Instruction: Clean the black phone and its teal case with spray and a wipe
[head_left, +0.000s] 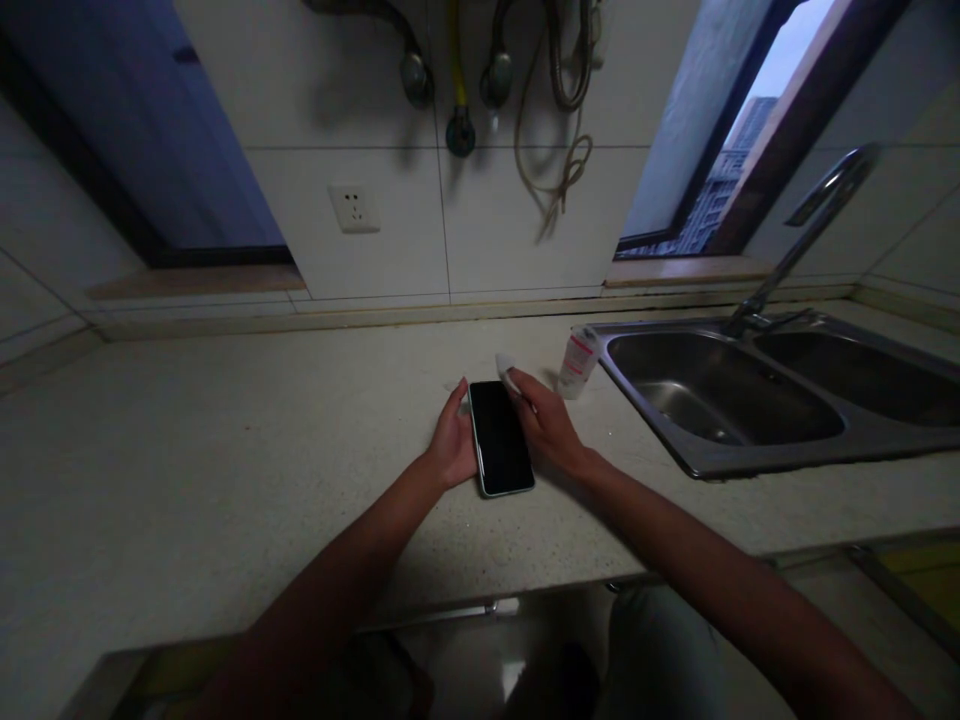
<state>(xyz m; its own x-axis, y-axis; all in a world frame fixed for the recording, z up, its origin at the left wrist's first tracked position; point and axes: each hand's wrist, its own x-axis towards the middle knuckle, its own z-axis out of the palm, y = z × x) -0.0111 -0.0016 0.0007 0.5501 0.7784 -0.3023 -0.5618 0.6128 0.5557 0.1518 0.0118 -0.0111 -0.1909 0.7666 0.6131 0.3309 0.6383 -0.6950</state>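
Observation:
A smartphone [501,440] with a dark screen and a pale edge is held just over the countertop, screen up. My left hand [453,442] grips it along its left side, the thumb pointing up and the other fingers hidden beneath. At the phone's upper right, my right hand [546,420] is closed on a small white tissue [504,364], which sticks out above the fingers. Just beyond that hand stands a translucent plastic cup [577,362] with pink markings, slightly tilted in view.
The pale speckled countertop [225,480] runs along a tiled wall with a power socket [354,209]. A steel double sink [720,400] with a tall faucet [810,230] lies to the right. Pipes and a looped cord [562,185] hang on the wall.

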